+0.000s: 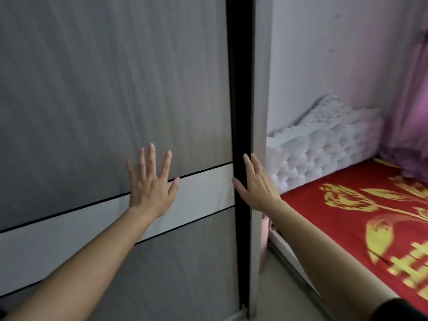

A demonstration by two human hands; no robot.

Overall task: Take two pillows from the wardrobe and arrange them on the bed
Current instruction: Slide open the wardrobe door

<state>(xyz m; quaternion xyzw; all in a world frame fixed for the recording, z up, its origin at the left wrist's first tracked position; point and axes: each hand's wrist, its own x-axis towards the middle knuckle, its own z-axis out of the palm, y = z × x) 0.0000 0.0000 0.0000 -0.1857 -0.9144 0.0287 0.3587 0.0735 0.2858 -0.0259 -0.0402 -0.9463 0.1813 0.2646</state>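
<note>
A grey wood-grain sliding wardrobe door (92, 89) with a white band across it fills the left of the view. My left hand (151, 181) lies flat on the door, fingers spread, over the white band's upper line. My right hand (257, 184) rests with fingers extended at the door's black right edge (240, 89), beside the grey wardrobe side panel. The door looks closed and no pillows are visible. The bed (347, 205), covered in a red sheet with yellow patterns, stands to the right.
A white tufted headboard (324, 147) leans on the white wall behind the bed. A purple curtain (412, 100) hangs at the far right. A narrow strip of light floor (278, 297) runs between wardrobe and bed.
</note>
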